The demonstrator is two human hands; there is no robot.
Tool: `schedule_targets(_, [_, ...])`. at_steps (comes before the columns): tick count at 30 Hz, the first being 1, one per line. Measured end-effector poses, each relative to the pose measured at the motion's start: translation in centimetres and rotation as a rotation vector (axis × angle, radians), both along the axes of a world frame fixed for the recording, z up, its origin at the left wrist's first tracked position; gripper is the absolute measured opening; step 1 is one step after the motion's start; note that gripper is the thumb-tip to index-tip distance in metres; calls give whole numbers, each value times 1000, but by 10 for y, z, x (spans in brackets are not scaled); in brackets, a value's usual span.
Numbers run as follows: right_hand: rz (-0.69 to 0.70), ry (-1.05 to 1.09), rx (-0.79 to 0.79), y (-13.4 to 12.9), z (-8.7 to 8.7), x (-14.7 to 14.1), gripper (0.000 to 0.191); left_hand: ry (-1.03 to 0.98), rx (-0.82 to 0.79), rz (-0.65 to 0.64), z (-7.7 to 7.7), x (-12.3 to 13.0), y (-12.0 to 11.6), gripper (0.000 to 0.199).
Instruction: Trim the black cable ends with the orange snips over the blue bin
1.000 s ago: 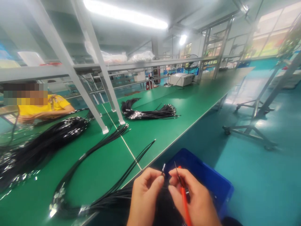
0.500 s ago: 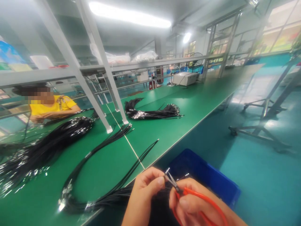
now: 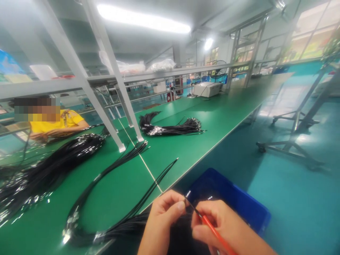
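My left hand (image 3: 168,211) is closed, pinching a thin black cable whose pale tip (image 3: 188,194) pokes out past the thumb and forefinger. Red-handled scissors (image 3: 214,228) are gripped in my right hand (image 3: 221,217). Seen edge-on, their narrow blades point up and left to the cable end by my left fingertips; whether they touch it I cannot make out. A bundle of black cables (image 3: 124,226) runs from behind my left hand onto the green table and curves back to the left.
A blue bin (image 3: 239,198) stands below the edge of the green table (image 3: 114,191). Another cable bundle (image 3: 172,129) lies beyond the shelf posts, and a large heap (image 3: 58,166) sits at left. Across the table sits a person in yellow (image 3: 66,122). A white box (image 3: 207,89) stands farther back.
The scissors have turned in my right hand from flat, with both blades and handle loops showing, to edge-on. My left hand stays nearly still with the cable.
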State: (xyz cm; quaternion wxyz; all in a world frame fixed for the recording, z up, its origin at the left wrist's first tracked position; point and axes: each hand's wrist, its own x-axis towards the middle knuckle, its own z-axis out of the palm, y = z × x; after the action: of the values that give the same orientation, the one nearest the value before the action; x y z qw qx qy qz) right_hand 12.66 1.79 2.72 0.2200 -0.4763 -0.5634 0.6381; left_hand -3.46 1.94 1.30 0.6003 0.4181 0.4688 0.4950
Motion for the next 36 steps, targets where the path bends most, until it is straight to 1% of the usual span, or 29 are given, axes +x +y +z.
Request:
schedule_targets(2, [-2, 41, 40, -2, -6, 3, 7, 4, 7, -7, -1, -1, 1, 19])
schedule_targets(4, [-14, 144, 75, -3, -15, 8, 13, 21, 38, -10, -3, -2, 2, 19])
schedule_targets(6, [-90, 258, 117, -3, -23, 13, 16, 55, 88, -10, -5, -2, 3, 18])
schedule_targets(8, [-214, 387, 139, -2, -25, 16, 23, 133, 161, -2, -5, 0, 2, 14])
schedule_targets(11, [-359, 513, 110, -3, -22, 15, 32, 354, 334, 47, -3, 8, -4, 7])
schedule_targets(14, [-426, 539, 96, -5, -18, 13, 30, 573, 562, 140, -2, 20, -11, 9])
schedule_targets(16, [-463, 546, 77, -7, -18, 14, 29, 650, 672, 215, -3, 27, -14, 11])
schedule_targets(19, [-471, 543, 57, -8, -20, 16, 29, 719, 751, 308, -6, 34, -14, 12])
schedule_targets(25, [-328, 585, 89, -9, -24, 23, 32, 895, 839, 396, -11, 37, -13, 17])
schedule_targets(27, [-340, 584, 85, -9, -23, 22, 32, 933, 854, 414, -12, 37, -13, 19])
schedule_targets(29, [-408, 571, 76, -9, -21, 20, 31, 942, 867, 426, -13, 37, -12, 20])
schedule_targets(31, [-521, 557, 76, -8, -18, 18, 29, 930, 855, 419, -17, 41, -10, 19])
schedule_targets(33, [-661, 537, 86, -6, -14, 18, 27, 932, 783, 349, -21, 46, -6, 18])
schedule_targets(34, [-731, 523, 100, -4, -13, 19, 26, 948, 724, 274, -24, 49, -3, 18])
schedule_targets(36, [-837, 494, 124, -1, -11, 23, 25, 1049, 569, 47, -29, 52, 5, 16])
